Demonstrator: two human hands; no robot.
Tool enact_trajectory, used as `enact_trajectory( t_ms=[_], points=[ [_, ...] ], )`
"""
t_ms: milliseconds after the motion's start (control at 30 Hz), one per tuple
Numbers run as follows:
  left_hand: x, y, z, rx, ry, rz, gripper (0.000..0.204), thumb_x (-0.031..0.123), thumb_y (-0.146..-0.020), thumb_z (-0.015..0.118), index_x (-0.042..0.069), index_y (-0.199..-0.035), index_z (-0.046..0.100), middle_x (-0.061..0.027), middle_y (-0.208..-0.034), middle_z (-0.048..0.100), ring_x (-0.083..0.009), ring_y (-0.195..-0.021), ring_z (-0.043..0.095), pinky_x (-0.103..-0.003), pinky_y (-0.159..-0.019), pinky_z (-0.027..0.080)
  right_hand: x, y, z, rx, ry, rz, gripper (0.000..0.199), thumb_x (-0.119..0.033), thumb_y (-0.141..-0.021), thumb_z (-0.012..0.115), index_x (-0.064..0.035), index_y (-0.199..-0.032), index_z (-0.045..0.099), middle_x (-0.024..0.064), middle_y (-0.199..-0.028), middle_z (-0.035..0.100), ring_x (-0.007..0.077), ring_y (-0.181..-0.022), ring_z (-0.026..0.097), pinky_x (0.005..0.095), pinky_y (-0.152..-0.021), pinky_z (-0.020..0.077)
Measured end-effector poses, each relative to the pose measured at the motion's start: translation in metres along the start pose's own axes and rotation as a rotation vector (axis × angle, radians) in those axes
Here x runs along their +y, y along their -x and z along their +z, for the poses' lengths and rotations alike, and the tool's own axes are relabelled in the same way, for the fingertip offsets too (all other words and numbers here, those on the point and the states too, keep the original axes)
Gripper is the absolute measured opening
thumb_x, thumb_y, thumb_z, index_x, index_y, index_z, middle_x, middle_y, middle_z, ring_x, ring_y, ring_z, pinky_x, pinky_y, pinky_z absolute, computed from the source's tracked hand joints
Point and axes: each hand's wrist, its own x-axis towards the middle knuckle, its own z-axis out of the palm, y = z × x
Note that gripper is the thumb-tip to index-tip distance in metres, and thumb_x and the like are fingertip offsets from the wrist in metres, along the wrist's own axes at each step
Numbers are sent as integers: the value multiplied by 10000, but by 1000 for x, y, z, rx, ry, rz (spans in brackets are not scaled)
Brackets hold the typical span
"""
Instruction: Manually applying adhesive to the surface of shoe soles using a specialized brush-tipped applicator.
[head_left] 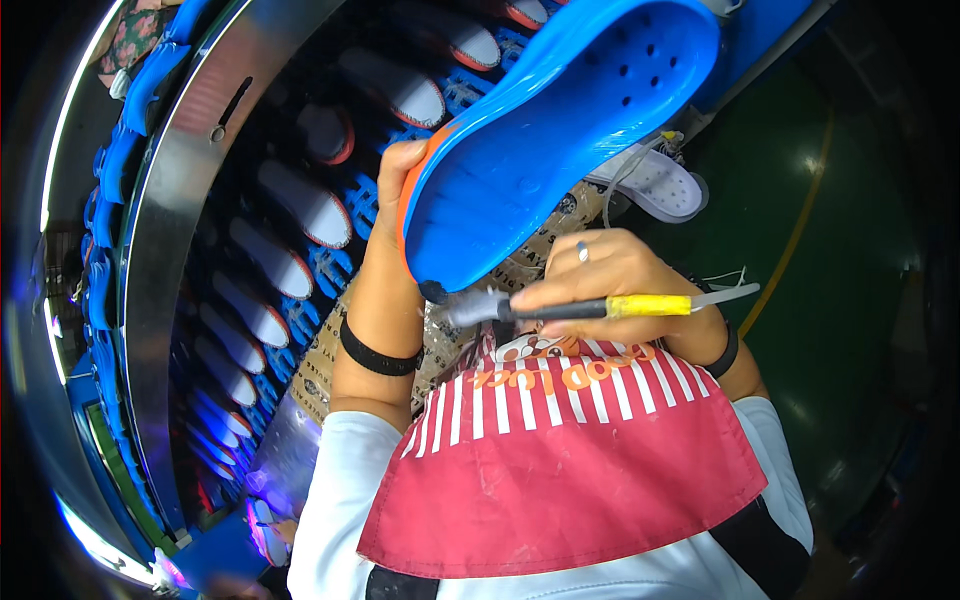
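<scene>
Left hand (396, 185), curled, grips a glossy blue, orange-edged shoe (555, 150), apparently steadying it. Right hand (612, 268) clasps a slim black-and-yellow-handled brush (645, 305).

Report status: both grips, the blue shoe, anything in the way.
Left grip holding blue shoe, inside facing camera. Right grip holding brush. Blurred bristles beside shoe's lower end, contact unclear. Nothing visible blocking between them.

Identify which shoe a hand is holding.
The blue, orange-edged shoe, gripped by the left hand; the white shoe and the rowed shoes at left are unheld.
</scene>
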Motion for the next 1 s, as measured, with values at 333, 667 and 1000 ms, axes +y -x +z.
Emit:
enact_trajectory(
  t_ms=[333,667,1000],
  points=[
    [-1,-7,-1,269,-92,-437,511,386,-828,498,19,-1177,568,-182,-1044,644,-268,-874,645,-393,-797,523,9,10,9,-161,152,-33,285,-101,-680,760,-90,-957,695,64,-713,624,226,-679,585,307,-611,474],
    [9,3,1,453,-205,-561,447,351,-812,587,24,-1114,614,-138,-1002,664,-216,-822,649,-339,-766,528,21,22,19,-52,126,-27,249,-100,-692,756,-90,-935,700,36,-705,635,200,-635,579,297,-615,460],
    [14,26,25,639,-318,-479,510,386,-789,606,35,-1159,592,-157,-1012,657,-234,-832,660,-350,-767,541,21,27,21,20,211,5,240,-111,-699,755,-74,-929,698,70,-653,615,188,-587,571,288,-578,457]
  ],
)
